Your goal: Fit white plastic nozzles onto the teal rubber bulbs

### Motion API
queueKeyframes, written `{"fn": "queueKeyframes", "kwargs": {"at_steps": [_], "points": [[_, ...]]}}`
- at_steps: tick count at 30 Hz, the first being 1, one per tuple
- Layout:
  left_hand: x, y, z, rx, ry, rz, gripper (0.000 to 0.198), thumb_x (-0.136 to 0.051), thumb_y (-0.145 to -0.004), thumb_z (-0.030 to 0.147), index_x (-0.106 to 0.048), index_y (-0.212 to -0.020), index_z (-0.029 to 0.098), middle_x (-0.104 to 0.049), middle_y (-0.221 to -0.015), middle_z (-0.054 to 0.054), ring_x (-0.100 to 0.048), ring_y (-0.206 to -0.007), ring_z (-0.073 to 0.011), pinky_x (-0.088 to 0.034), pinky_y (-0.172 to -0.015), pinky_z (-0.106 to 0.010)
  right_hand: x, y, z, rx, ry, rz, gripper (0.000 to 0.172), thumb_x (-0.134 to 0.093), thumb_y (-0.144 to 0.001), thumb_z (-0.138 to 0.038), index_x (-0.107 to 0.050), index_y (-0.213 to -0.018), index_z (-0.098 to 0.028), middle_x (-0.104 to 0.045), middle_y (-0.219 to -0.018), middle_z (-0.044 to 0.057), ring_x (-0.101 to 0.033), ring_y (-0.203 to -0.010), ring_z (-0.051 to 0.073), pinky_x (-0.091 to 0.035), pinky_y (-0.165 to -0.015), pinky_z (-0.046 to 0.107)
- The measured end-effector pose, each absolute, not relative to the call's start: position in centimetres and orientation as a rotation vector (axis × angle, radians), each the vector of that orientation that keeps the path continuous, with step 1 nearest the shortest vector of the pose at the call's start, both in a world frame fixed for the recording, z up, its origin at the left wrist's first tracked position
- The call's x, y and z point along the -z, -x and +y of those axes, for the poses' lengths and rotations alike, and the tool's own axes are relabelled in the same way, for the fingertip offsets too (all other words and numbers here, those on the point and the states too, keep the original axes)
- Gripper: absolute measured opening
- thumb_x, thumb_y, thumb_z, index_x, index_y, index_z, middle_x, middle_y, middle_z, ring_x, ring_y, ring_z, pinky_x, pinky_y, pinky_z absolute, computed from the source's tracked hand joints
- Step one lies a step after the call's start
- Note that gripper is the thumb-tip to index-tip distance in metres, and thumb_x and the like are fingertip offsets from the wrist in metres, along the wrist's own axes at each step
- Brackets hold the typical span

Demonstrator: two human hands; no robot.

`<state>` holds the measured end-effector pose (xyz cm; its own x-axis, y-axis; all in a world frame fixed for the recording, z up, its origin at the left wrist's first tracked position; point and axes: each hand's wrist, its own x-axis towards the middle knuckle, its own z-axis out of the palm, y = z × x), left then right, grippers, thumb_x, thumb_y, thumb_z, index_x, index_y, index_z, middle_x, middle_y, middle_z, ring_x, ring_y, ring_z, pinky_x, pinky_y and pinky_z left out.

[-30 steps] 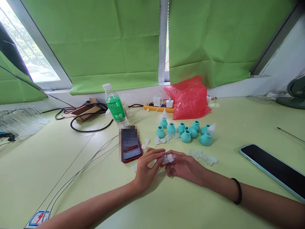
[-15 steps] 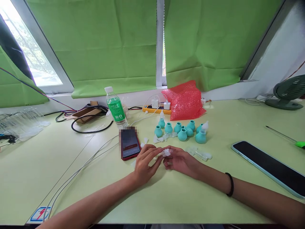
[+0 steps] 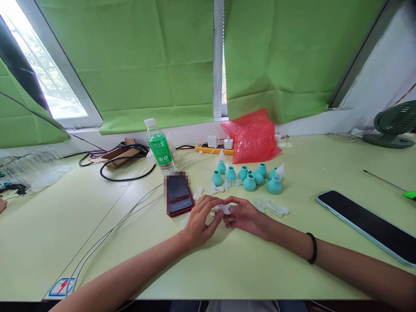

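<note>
Between my two hands is a small clear plastic piece point(image 3: 226, 209), partly hidden by fingers. My left hand point(image 3: 203, 219) pinches its left side with thumb and fingertips. From the right, my right hand point(image 3: 245, 218) grips the same piece, its fingers curled. Just beyond stand several teal rubber bulbs point(image 3: 249, 182); two carry translucent nozzles, one being the right-hand nozzle point(image 3: 279, 170). Loose clear plastic pieces point(image 3: 232, 183) lie in front of the bulbs. More clear tubes point(image 3: 274, 209) rest right of my right hand.
A red-edged phone point(image 3: 179, 197) lies left of my hands, a larger phone point(image 3: 367, 225) at right. Behind are a water bottle point(image 3: 160, 149), power strip point(image 3: 208, 149) and red bubble-wrap bag point(image 3: 255, 138). White cables point(image 3: 113, 229) cross the left side. Another person's hand point(image 3: 2, 204) shows at the left edge.
My fingers have shifted slightly around the clear plastic piece, and my right index finger is now more arched. Part of another person's hand has come in at the far left.
</note>
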<state>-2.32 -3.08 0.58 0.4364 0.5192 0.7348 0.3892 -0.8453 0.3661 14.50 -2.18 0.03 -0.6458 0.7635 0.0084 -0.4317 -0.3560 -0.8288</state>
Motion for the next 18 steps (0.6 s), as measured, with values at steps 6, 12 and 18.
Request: {"fn": "queueKeyframes", "kwargs": {"at_steps": [6, 12, 18], "points": [[-0.5, 2.0, -2.9, -1.365, -2.543, 0.862, 0.032, -0.052, -0.072, 0.015, -0.047, -0.103, 0.016, -0.054, -0.097, -0.009, -0.049, -0.089, -0.0176, -0.041, -0.078, -0.033, -0.5, -14.5, -2.3, -1.936, 0.545, -1.184, 0.028, -0.061, -0.067, -0.022, -0.052, -0.093, -0.018, -0.058, -0.087, 0.007, -0.053, -0.070, 0.013, -0.038, -0.064, 0.029], [0.6, 1.9, -2.2, -1.381, -2.571, 0.960, 0.027, -0.051, -0.073, 0.017, -0.050, -0.100, 0.018, -0.049, -0.096, -0.008, -0.048, -0.091, -0.0172, -0.043, -0.074, -0.031, -0.4, -14.4, -2.4, -1.847, 0.603, -1.319, 0.032, -0.060, -0.068, -0.027, -0.050, -0.097, -0.019, -0.060, -0.078, 0.004, -0.054, -0.062, 0.013, -0.040, -0.062, 0.031], [0.9, 1.9, -2.0, -1.374, -2.692, 0.977, 0.025, -0.049, -0.074, 0.016, -0.050, -0.099, 0.018, -0.050, -0.092, -0.007, -0.048, -0.088, -0.0170, -0.044, -0.072, -0.031, 0.0, -14.2, -2.7, -1.760, 0.617, -1.352, 0.026, -0.060, -0.068, -0.026, -0.052, -0.092, -0.018, -0.057, -0.072, 0.002, -0.054, -0.061, 0.012, -0.040, -0.060, 0.029]]}}
